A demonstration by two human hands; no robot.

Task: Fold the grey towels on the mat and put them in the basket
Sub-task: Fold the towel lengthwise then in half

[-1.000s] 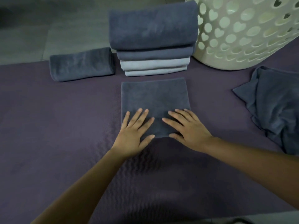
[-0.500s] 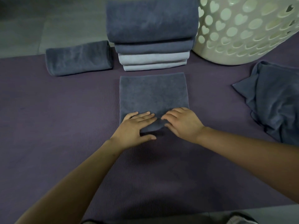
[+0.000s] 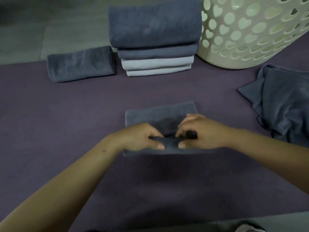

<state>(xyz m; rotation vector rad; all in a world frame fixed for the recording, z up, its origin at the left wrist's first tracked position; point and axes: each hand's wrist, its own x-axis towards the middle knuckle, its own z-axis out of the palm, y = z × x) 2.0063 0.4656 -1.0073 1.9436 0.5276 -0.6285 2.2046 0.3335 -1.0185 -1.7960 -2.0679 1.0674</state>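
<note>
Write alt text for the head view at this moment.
Both hands, left hand and right hand, pinch the near edge of a small grey folded towel on a purple ribbed mat. Behind it stand a stack of folded towels and a cream plastic basket with heart-shaped holes.

I can't see the folded towel's (image 3: 160, 114) near edge under my left hand (image 3: 142, 138) and right hand (image 3: 200, 133); the basket (image 3: 250, 39) at 1 o'clock and loose towel (image 3: 284, 101) at 3 o'clock run off frame
</note>
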